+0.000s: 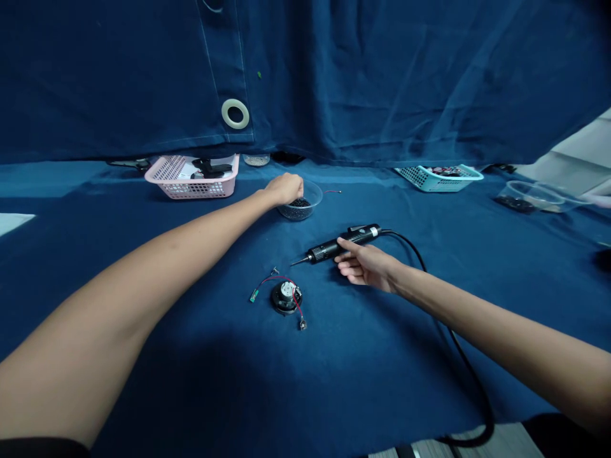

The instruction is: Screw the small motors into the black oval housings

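Note:
My left hand [285, 189] reaches into a clear plastic bowl [312, 202] that holds small black screws [300, 203]. Its fingers are bent together, and their tips are hidden, so what they pinch cannot be made out. A black electric screwdriver [329, 249] lies on the blue cloth, its bit pointing left. My right hand [360, 264] is beside the handle with fingers apart, one digit touching it. Nearer to me sits a small round black part with a motor [287, 291], red wires and a green circuit board [254, 295] attached.
A pink basket [193, 187] with black parts stands back left, a turquoise basket [439, 181] back right. Further right are clear containers [539, 196]. A black cable [458, 346] curves past my right forearm. A blue curtain [305, 76] hangs low behind.

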